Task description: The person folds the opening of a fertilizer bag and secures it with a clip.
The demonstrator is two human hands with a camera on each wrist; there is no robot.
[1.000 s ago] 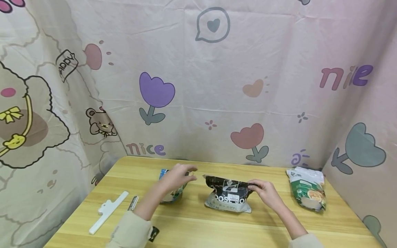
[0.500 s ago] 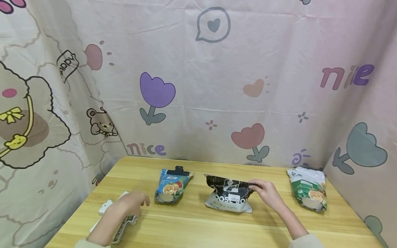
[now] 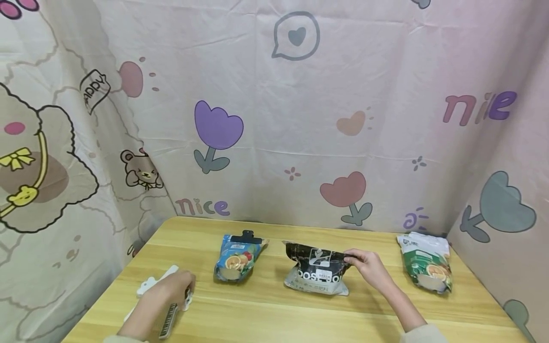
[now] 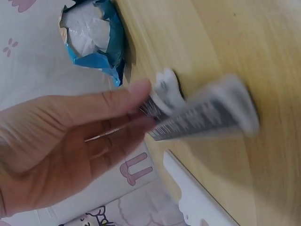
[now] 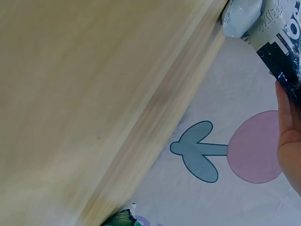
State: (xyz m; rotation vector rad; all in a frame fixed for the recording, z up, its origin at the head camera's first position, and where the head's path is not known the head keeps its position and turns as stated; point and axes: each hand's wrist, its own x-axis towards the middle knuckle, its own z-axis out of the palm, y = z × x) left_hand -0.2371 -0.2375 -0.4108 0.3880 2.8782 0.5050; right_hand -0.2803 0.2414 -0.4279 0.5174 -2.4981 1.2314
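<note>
My left hand (image 3: 165, 291) is low at the left, where its thumb and fingers pinch a black-and-white bag clip with a striped bar (image 3: 168, 321). In the left wrist view the clip (image 4: 200, 118) looks tilted and partly blurred, its dark handle between thumb and fingertips. Right of centre stands a black-and-white bag (image 3: 316, 269) with white lettering. My right hand (image 3: 372, 271) pinches the upper right corner of this bag. The right wrist view catches only part of the bag (image 5: 284, 42) and of the hand (image 5: 289, 150).
A white bag clip (image 3: 147, 286) lies beside my left hand, partly covered by it. Behind stands a blue bag (image 3: 235, 259) with a black clip (image 3: 247, 237) across its top. At the far right is a green-and-white bag (image 3: 426, 261). Printed cloth hangs behind the wooden table (image 3: 257, 319).
My left hand has come away from the blue bag, moved left and nearer to me, and taken hold of the striped clip. My right hand stays on the black-and-white bag.
</note>
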